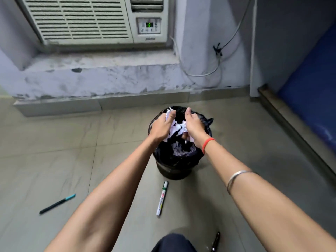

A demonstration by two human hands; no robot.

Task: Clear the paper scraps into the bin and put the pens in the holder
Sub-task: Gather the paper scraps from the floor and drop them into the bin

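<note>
1. Tiled floor (54, 151): spreads out beneath my fingers on every side.
2. Window air conditioner (81, 19): set in the wall well beyond my fingertips, up and to the left. Its green display reads 18.
3. Bin (174, 171): black and lined with a black bag (206, 127). It stands on the floor directly below my fingers, mouth open under both hands.
4. Left hand (161, 127): over the bin's left rim, fingers curled around a bunch of white paper.
5. Right hand (194, 124): over the right rim, thumb pointing away from me, fingers curled under and gripping paper too.
6. Paper scraps (179, 129): white, bunched between my two hands and touching the fingers of both, above the bin's mouth. Paler scraps lie lower in the bag.
7. White marker (162, 198): on the floor, on my side of the bin, nearer me than my fingers. It is near the bin's base but apart from it.
8. Teal-capped pen (57, 204): on the floor, well left of my fingers and nearer me.
9. Black pen (216, 241): nearest me, beside my knee (172, 242), partly cut by the frame edge.
10. Red band (208, 143): on my right wrist just behind the fingers. A metal bangle (236, 179) sits further down that forearm.
</note>
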